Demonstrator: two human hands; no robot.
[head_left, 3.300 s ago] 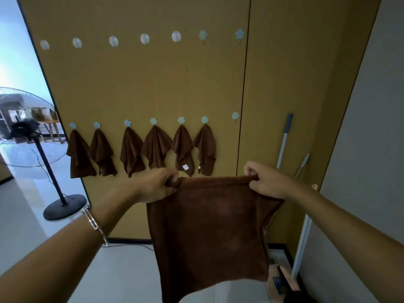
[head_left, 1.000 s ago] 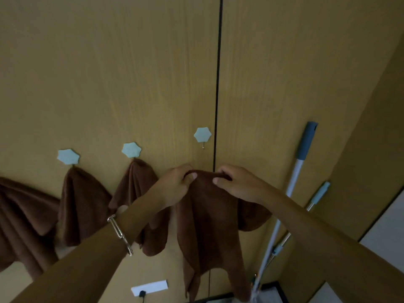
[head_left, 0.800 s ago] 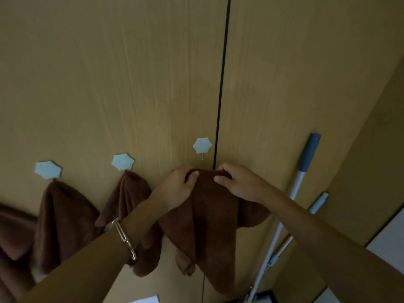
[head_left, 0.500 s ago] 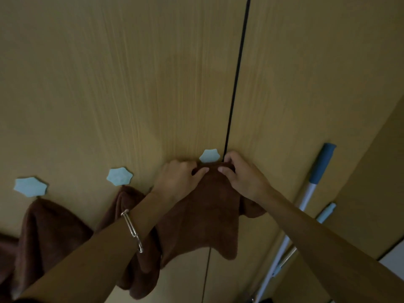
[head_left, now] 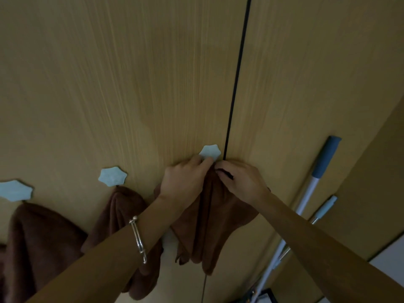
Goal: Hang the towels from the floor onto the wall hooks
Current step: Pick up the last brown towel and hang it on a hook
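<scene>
At nine o'clock from my hands, a pale blue star-shaped hook plate (head_left: 15,190) sits on the yellow wood-grain wall panel (head_left: 131,84). A dark brown hung towel (head_left: 37,243) drops from it toward six o'clock. Next along, a second pale blue star-shaped hook plate (head_left: 112,177) carries a second dark brown hung towel (head_left: 122,206), partly hidden behind my left forearm and its silver bracelet (head_left: 137,237).

My left grip (head_left: 185,182) is curled round the bunched top of the third dark brown towel (head_left: 209,215). Its fingertips touch the lower edge of the third pale blue star-shaped hook plate (head_left: 209,152), which is at twelve o'clock from them. My right grip (head_left: 240,182), at three o'clock from the left and touching it, pinches the same bunched edge with curled fingers. The towel droops from both grips toward six o'clock, against the wall. I cannot tell whether it has caught on the hook.

A thin black panel seam (head_left: 236,84) runs toward twelve o'clock just beside that plate. At three o'clock, a white pole with a grey-blue handle (head_left: 325,156) leans on the wall, with a thinner pale pole (head_left: 325,209) at its six o'clock.
</scene>
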